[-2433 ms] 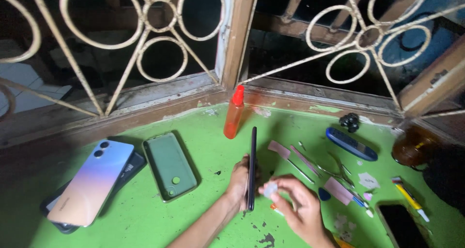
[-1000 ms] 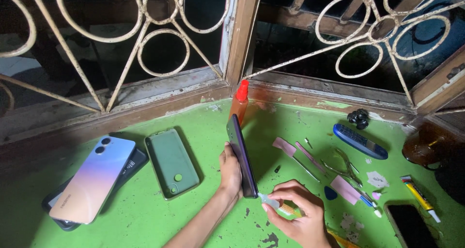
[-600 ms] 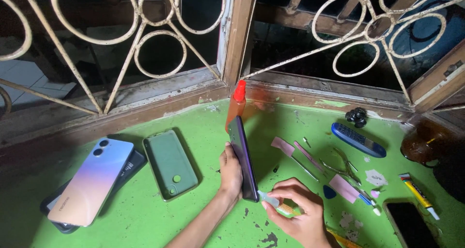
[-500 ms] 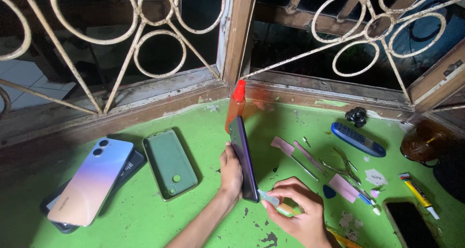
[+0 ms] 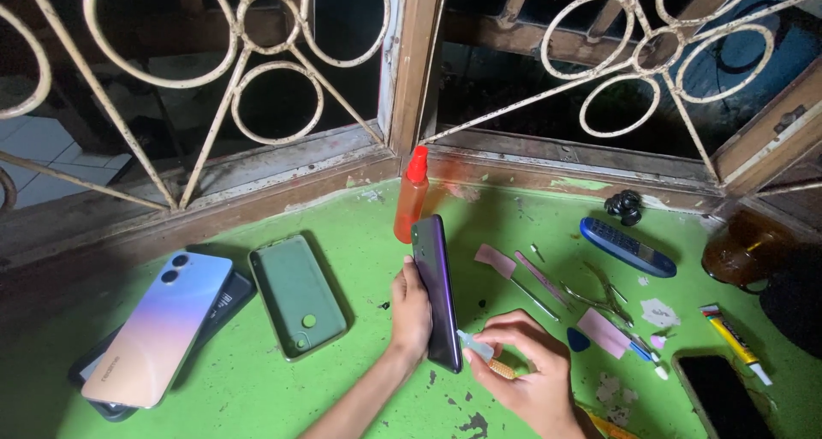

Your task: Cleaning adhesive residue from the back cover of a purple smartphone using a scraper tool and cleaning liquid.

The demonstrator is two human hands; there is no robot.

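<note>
The left hand gripped a dark purple phone, holding it on edge above the green counter, fingers wrapped along its left side. The right hand was closed in a pinch on a small pale tool, whose tip touched the phone's lower edge. Just behind the phone stood an orange spray bottle. To the left lay a green phone case, and farther left a pastel phone rested on a dark one. To the right were tweezers, pink strips, a blue handset, a glue tube and a black phone near the counter's corner.
</note>
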